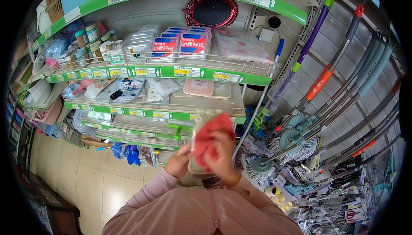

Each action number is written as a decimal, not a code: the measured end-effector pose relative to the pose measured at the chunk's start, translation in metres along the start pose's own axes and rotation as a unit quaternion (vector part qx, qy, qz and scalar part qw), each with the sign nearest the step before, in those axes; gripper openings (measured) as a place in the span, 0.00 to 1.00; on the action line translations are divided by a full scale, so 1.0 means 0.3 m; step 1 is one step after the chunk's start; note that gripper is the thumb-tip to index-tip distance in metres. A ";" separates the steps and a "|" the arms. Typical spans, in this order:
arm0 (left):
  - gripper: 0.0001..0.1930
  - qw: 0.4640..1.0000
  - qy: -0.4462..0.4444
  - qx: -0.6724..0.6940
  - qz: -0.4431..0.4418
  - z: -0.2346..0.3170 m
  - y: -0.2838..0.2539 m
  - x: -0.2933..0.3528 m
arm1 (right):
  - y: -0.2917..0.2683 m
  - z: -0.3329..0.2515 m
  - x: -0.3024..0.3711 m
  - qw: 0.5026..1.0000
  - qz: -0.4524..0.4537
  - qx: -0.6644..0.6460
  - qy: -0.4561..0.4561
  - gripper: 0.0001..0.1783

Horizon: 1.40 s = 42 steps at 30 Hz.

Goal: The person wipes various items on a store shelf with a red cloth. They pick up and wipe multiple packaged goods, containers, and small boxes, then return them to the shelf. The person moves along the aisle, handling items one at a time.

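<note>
In front of my chest, my left hand [179, 163] grips the left edge of a pale beige flat item [197, 167] with rounded corners. Most of that item is covered, so its exact kind cannot be made out. A red cloth [210, 135] lies bunched over its face, held by my right hand [222, 153], whose fingers are smeared by motion. Behind them is the front of the shelf rack. Similar flat items, a pink one [198, 87] and a cream one [222, 90], lie on the second shelf.
The upper shelf [171, 73] carries boxed packs [194, 44], small jars [92, 33] and a red-framed oval mirror [211, 12]. Mops [293, 140] and long poles lean at the right. Blue gloves [132, 154] hang below the rack, above the tiled floor [90, 179]. A dark wooden cabinet [56, 209] stands lower left.
</note>
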<state>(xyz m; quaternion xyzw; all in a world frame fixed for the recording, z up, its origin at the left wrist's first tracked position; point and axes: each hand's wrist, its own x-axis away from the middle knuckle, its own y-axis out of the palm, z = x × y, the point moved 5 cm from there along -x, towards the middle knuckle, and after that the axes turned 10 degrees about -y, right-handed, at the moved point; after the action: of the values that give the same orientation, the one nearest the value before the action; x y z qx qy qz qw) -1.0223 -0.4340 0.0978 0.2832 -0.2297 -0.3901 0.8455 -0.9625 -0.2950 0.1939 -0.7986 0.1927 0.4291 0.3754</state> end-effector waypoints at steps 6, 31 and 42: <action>0.27 0.996 0.023 0.081 -0.021 0.095 0.045 -0.021 | 0.068 -0.014 0.142 0.992 -0.069 -0.021 -0.105 0.23; 0.18 0.977 -0.062 0.204 -0.025 -0.017 -0.067 -0.057 | 0.097 -0.036 0.252 0.988 -0.123 0.015 -0.089 0.26; 0.22 0.982 -0.163 0.002 -0.094 -0.106 -0.064 -0.061 | 0.089 0.038 0.236 0.996 -0.047 0.078 -0.001 0.29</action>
<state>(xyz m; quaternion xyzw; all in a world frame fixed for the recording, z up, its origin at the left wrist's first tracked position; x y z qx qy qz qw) -1.0238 -0.4202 0.0588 0.2379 -0.3377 -0.5080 0.7558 -0.9459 -0.3025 0.1196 -0.7748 0.1873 0.3956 0.4563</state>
